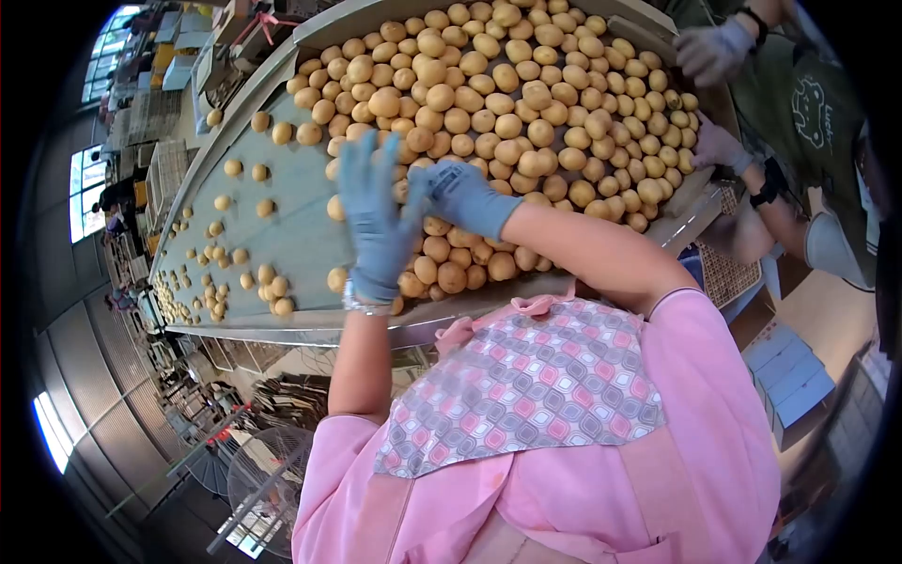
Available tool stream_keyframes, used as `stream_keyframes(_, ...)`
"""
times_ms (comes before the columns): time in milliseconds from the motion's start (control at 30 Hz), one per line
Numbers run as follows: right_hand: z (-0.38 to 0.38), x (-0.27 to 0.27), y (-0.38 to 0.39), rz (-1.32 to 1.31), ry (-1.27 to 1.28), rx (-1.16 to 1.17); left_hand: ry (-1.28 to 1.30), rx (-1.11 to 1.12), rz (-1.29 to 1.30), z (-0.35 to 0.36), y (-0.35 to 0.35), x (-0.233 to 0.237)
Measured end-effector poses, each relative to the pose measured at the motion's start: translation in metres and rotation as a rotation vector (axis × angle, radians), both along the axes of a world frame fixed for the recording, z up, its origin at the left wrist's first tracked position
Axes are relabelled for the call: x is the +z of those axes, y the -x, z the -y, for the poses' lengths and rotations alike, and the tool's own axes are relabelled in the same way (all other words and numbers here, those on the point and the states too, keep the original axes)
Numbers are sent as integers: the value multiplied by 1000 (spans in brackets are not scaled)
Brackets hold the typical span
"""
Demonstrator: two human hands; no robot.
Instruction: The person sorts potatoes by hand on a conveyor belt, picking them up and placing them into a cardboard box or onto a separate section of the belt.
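Note:
Many round yellow-brown fruits or potatoes (451,277) lie on a wide greenish conveyor belt (305,221). My left hand (378,216), in a blue-grey glove, is raised over the belt with its fingers spread and nothing in it. Beside it, my right hand (465,197), in the same kind of glove, reaches across from the right at the left part of the dense pile. Its fingers are bent and partly hidden near my left hand, so what they touch or hold cannot be made out.
At the right edge of the pile, a co-worker's two gloved hands (719,146) are near the belt's end. A metal rim (282,331) runs along the near side. A woven crate (728,263) and blue-grey boxes (787,371) stand at the lower right.

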State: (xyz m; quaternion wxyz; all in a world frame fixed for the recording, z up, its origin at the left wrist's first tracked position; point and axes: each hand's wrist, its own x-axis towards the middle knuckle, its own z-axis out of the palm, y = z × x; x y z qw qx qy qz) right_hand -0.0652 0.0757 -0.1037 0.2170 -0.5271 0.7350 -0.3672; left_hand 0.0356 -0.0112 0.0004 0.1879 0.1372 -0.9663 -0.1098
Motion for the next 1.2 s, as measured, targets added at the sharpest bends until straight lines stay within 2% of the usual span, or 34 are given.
stream_keyframes(33, -9, -1, 1, 93, 66, -7, -30, -60, -2, -15, 3, 1)
stream_keyframes(100, -36, 2, 8, 270, 188, -29, -38, -136, 168, -16, -18, 13)
stream_keyframes(133, -59, 12, 14, 454, 368, -54, -40, -179, 241, -12, -26, 18)
stream_keyframes(233, -113, 27, 40, 1540, -72, 67, 41, -129, 439, 40, -91, 10)
stream_keyframes(300, -144, 29, 63, 1317, -253, 335, -64, 9, 478, 96, -125, 0)
stream_keyframes(333, -148, 36, 76, 1192, -339, 468, 153, 135, 460, 117, -140, 3)
stream_keyframes(367, -139, 76, 99, 1007, -527, 504, 371, 266, 444, 132, -157, 5)
stream_keyframes(433, -116, 6, 127, 955, -386, 376, 327, 702, 461, 164, -180, -6)
stream_keyframes(467, -95, 2, 162, 848, -195, 227, 301, 910, 456, 177, -176, -11)
stream_keyframes(533, -58, 19, 226, 624, 152, -56, 282, 428, 154, 142, -132, -9)
stream_keyframes(600, -43, 30, 218, 418, 377, -138, 96, 100, 104, 63, -81, 12)
stream_keyframes(633, -46, 36, 188, 327, 439, -90, -70, 3, 196, 20, -58, 24)
stream_keyframes(700, -69, 44, 107, 159, 539, 10, -109, -305, 299, -36, -42, 31)
stream_keyframes(733, -75, 41, 87, 73, 587, 62, -99, -351, 352, -37, -48, 22)
stream_keyframes(800, -78, 28, 76, -351, 432, 369, -70, -438, 454, -37, -54, 5)
stream_keyframes(867, -87, 19, 83, -478, 123, 321, -107, -328, 558, 0, -56, 13)
stream_keyframes(900, -91, 18, 106, -397, -104, 125, -154, -229, 581, 23, -58, 15)
stream_keyframes(933, -97, -44, 132, -448, 144, -74, -160, -156, 340, 53, -72, -2)
stream_keyframes(967, -100, -43, 132, -433, 196, -129, -39, -166, 388, 85, -87, -2)
stream_keyframes(1000, -104, -37, 126, -415, 251, -185, 349, -114, 443, 109, -97, -2)
stream_keyframes(1067, -114, -22, 107, -372, 360, -295, 433, 209, 511, 137, -119, 6)
stream_keyframes(1100, -123, -25, 95, -404, 310, -137, 469, 373, 535, 144, -123, 8)
stream_keyframes(1167, -141, -40, 75, -472, 200, 184, 348, 294, 339, 118, -112, 16)
stream_keyframes(1200, -140, -39, 71, -515, 165, 79, 285, 253, 245, 96, -105, 21)
